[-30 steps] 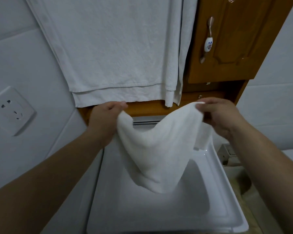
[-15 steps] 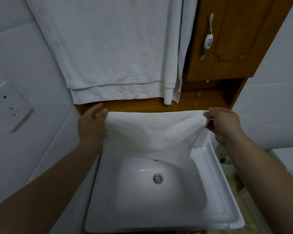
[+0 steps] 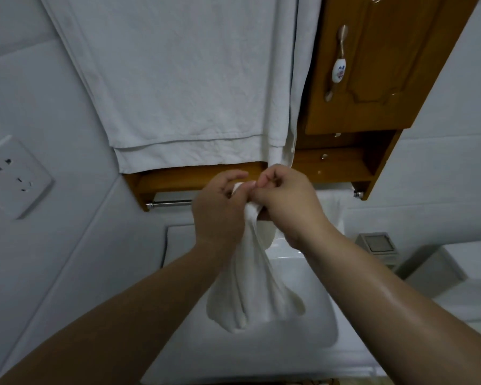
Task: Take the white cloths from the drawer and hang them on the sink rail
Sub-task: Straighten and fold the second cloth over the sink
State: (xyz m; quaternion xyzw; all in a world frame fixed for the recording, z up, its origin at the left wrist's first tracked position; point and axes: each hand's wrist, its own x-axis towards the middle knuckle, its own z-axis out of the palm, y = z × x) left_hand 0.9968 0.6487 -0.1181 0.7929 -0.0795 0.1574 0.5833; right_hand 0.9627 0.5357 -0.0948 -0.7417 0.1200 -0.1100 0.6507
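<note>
A small white cloth (image 3: 254,295) hangs bunched over the white sink (image 3: 178,245). My left hand (image 3: 220,215) and my right hand (image 3: 286,201) meet at its top and both grip the gathered edge, close in front of the metal sink rail (image 3: 170,203). The rail runs under the wooden shelf (image 3: 184,177); its middle is hidden behind my hands. Another white cloth (image 3: 332,209) hangs on the rail's right end.
Large white towels (image 3: 184,87) hang above the shelf. A wooden cabinet door (image 3: 378,62) with a ceramic handle is at upper right. A wall socket (image 3: 14,176) sits on the left wall. A grey box (image 3: 375,243) stands right of the sink.
My hands held the cloth spread wide by its two corners; they have come together at the middle, and the cloth now hangs bunched from them.
</note>
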